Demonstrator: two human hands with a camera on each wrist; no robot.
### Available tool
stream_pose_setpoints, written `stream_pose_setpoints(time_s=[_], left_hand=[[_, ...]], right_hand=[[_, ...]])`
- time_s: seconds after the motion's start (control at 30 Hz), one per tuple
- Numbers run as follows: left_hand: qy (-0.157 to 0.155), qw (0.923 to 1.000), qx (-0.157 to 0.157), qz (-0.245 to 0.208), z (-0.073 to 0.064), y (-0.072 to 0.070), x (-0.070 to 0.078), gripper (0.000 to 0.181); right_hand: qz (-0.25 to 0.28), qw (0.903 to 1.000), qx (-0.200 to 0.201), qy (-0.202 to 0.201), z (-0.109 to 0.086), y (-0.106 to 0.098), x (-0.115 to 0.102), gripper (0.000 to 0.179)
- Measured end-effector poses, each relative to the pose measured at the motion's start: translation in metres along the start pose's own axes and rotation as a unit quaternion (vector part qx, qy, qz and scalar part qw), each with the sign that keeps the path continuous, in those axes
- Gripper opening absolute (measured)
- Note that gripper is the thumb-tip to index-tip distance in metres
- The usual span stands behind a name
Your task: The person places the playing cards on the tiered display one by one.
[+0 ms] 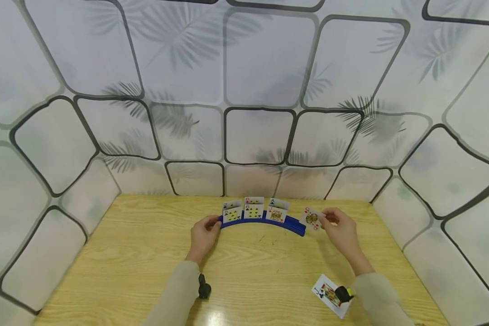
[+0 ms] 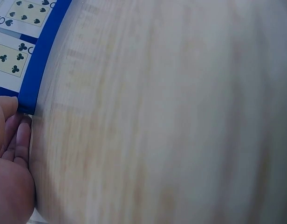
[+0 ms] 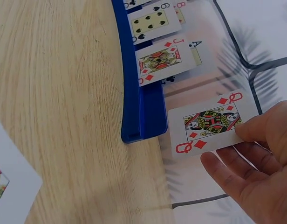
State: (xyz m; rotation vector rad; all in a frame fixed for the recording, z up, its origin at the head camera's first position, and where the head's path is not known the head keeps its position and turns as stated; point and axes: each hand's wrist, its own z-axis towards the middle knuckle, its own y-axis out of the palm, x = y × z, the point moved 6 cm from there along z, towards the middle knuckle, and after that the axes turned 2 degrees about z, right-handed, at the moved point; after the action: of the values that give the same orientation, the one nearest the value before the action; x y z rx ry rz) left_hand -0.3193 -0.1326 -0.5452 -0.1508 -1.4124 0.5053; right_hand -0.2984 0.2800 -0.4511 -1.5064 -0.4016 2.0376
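Note:
A curved blue card holder (image 1: 295, 225) stands on the table with playing cards upright in two rows. My left hand (image 1: 204, 233) grips its left end, thumb on top, beside a clubs card (image 2: 8, 63). In front are also the six of spades (image 3: 150, 23) and the jack of diamonds (image 3: 160, 59), with an ace (image 3: 195, 53) and other cards partly hidden behind. Just off the holder's right end, my right hand (image 1: 340, 228) pinches the queen of diamonds (image 3: 211, 122) between thumb and fingers, its face towards me.
A jack of clubs (image 1: 328, 294) lies face up on the wooden table (image 1: 146, 262), near my right forearm and partly covered by the black wrist camera (image 1: 343, 294). Patterned white walls (image 1: 261, 136) rise behind the table and at both sides.

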Motion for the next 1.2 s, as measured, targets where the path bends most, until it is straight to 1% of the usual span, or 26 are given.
stream_pose_setpoints(time_s=[0.23, 0.47, 0.7, 0.9, 1.2], left_hand=[[0.002, 1.0000, 0.000, 0.007, 0.000, 0.000, -0.001, 0.023], [0.003, 1.0000, 0.002, 0.004, -0.001, 0.000, 0.001, 0.023], [-0.002, 1.0000, 0.001, 0.004, 0.000, 0.000, 0.002, 0.023], [0.002, 1.0000, 0.003, 0.002, 0.000, 0.000, 0.002, 0.023], [0.013, 0.9999, 0.007, 0.006, -0.001, -0.002, 0.002, 0.023]], right_hand=[[0.005, 0.9999, -0.004, 0.011, 0.007, 0.007, -0.004, 0.014], [0.005, 1.0000, 0.000, 0.006, 0.012, 0.015, -0.005, 0.011], [-0.009, 1.0000, -0.003, 0.001, 0.014, 0.020, -0.006, 0.011], [-0.012, 0.9999, -0.002, -0.008, 0.016, 0.024, -0.004, 0.010], [-0.006, 0.9999, -0.015, 0.000, 0.018, 0.032, -0.002, 0.010]])
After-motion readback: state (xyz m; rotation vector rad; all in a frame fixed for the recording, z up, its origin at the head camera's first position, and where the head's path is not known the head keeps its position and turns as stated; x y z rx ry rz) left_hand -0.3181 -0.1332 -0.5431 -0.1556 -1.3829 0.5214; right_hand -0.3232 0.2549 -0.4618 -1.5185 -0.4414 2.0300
